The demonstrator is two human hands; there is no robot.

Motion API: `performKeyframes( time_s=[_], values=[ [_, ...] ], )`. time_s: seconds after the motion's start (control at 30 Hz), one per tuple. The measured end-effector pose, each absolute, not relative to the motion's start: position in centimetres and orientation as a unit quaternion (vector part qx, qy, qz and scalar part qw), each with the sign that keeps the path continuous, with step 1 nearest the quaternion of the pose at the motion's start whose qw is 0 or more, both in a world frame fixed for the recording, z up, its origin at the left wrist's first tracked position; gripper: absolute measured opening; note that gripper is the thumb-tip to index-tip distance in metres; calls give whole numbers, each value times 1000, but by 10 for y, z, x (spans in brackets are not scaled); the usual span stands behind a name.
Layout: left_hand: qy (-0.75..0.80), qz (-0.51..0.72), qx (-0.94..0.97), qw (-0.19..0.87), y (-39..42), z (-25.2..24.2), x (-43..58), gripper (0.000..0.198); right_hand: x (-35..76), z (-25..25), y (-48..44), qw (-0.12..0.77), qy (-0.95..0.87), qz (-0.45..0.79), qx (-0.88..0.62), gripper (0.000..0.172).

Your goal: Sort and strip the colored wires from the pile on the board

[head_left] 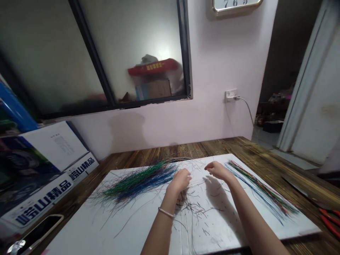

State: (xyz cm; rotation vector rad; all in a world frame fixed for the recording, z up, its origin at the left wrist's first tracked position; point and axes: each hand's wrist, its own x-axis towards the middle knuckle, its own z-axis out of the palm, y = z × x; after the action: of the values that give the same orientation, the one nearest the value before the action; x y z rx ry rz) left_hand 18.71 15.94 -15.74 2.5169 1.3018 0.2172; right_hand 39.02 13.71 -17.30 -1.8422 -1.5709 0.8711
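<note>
My left hand (181,179), with a beaded bracelet (166,212) on the wrist, is over the middle of a white board (127,226). Its fingers are curled; whatever they hold is hidden. Close to its left lies a loose heap of thin green wires (135,179) and blue wires (148,186). My right hand (217,170) is raised a little above the board, fingertips pinched together toward the left. Anything between them is too small to make out. Short dark wire pieces (195,209) are scattered below and between the hands.
A sorted bundle of coloured wires (262,186) lies along the board's right side. Red-handled pliers (329,217) and a dark blade-like tool (300,189) rest on the wooden table (239,145). At left are a phone (37,233) and printed boxes (53,187). A wall stands behind.
</note>
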Motion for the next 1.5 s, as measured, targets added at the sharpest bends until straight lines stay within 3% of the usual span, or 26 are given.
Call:
performKeyframes(
  time_s=[0.47,0.7,0.83,1.07,1.23,1.5],
  values=[
    [435,269,847,149,167,-123,165,19,406,-193,148,438,-480,328,-686,31],
    [424,386,807,146,167,-114,158,11,391,-207,154,479,-460,351,-660,27],
    [399,439,792,144,163,-107,154,22,381,-209,153,506,-447,379,-633,28],
    [367,469,789,153,159,-100,150,23,373,-211,149,530,-436,418,-595,25],
    [360,473,788,160,158,-100,152,24,375,-188,143,574,-446,438,-528,25],
    [356,467,786,191,150,-95,158,26,372,-105,101,629,-486,495,-351,31]
  ],
)
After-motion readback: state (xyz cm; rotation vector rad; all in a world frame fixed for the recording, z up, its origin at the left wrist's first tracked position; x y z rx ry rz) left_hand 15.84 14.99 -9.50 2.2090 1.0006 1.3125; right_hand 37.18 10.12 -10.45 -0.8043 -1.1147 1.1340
